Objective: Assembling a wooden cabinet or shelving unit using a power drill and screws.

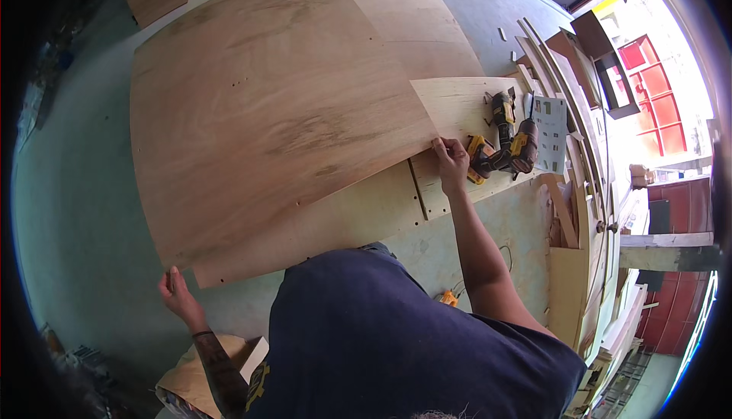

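Note:
A large plywood sheet (pixel 274 106) with dark grain stains lies tilted across the upper left, over other panels. My right hand (pixel 452 163) pinches its near right corner between thumb and fingers. At the near left corner, my left hand (pixel 180 295) has its fingers closed on the sheet's edge. Beneath it shows a paler plywood panel (pixel 358 209) with small dark holes along its near edge. Two yellow-and-black cordless drills (pixel 503 110) (pixel 524 147) rest on the pale board (pixel 457 106) just right of my right hand.
Another plywood sheet (pixel 415 26) lies behind. A printed paper (pixel 550 133) sits beside the drills. Long boards and a cabinet with round knobs (pixel 601 227) line the right side. A yellow tool (pixel 448 298) is on the floor by my body; a brown paper-like bundle (pixel 194 377) is at lower left.

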Demonstrator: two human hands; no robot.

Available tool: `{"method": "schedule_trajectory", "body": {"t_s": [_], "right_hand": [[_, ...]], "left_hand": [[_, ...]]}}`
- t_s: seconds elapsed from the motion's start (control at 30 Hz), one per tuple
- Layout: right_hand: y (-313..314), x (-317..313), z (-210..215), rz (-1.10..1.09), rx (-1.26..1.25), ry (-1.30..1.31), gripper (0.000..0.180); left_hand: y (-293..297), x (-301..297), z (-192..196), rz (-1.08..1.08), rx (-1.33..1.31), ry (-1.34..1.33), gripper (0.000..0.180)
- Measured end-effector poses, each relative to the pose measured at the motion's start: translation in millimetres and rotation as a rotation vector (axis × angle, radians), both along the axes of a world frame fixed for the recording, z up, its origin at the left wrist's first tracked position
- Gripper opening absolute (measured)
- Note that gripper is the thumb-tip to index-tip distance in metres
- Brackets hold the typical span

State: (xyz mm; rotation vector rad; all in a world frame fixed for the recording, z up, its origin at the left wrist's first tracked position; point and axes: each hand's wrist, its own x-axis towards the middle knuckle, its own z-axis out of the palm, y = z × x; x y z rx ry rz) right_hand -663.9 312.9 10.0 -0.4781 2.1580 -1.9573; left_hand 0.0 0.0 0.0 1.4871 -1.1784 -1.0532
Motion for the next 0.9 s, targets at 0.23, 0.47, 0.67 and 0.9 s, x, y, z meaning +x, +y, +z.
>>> {"method": "schedule_trajectory", "body": {"t_s": [0.23, 0.47, 0.67, 0.9], "right_hand": [[-1, -2, 20, -0.027, 0.094, 0.037, 0.022], [4, -8, 17, -0.023, 0.203, 0.069, 0.026], [-6, -2, 13, 0.002, 0.022, 0.002, 0.032], [-13, 38, 21, -0.224, 0.27, 0.278, 0.041]], "left_hand": [[-16, -63, 36, 0.0, -0.241, -0.71, 0.054], [28, -334, 104, -1.032, -0.72, -0.434, 0.038], [110, -518, 93, -1.477, -1.092, -0.323, 0.035], [115, -545, 54, -1.502, -0.825, -0.231, 0.034]]}}
